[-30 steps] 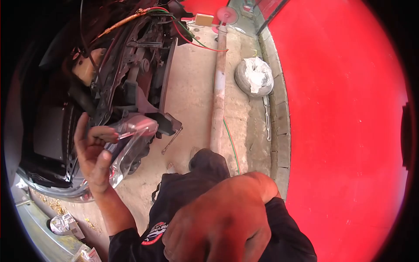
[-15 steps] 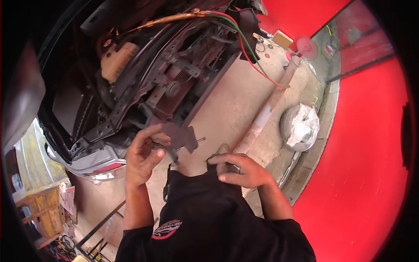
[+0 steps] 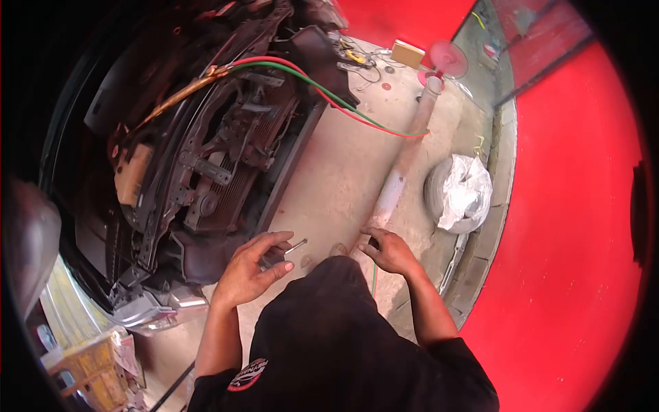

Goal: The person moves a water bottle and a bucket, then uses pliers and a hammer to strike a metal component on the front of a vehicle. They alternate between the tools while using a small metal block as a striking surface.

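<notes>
My left hand [image 3: 250, 275] is at lower centre, its fingers bent and its thumb apart from them. A thin metal tool [image 3: 296, 246] shows just beyond the gap between thumb and fingers; whether they touch is unclear. Right of centre, my right hand [image 3: 390, 253] hovers over the lower end of a long pale pipe [image 3: 391, 192], fingers loosely curved and nothing visible in them. Left of both hands is the exposed front of a car, with its radiator [image 3: 237, 185] and metal brackets showing.
Red and green hoses [image 3: 329, 96] arch from the car towards the pipe. A tyre [image 3: 436, 185] with white plastic on it lies by the kerb [image 3: 500, 165]. Red panels [image 3: 570, 226] line the right side. A pink fan [image 3: 448, 60] and a box [image 3: 408, 53] stand farther off.
The view has shifted, and the car sits lower and farther left. My left hand has moved down and right, with its fingers around the near side of the tool. My right hand has risen slightly.
</notes>
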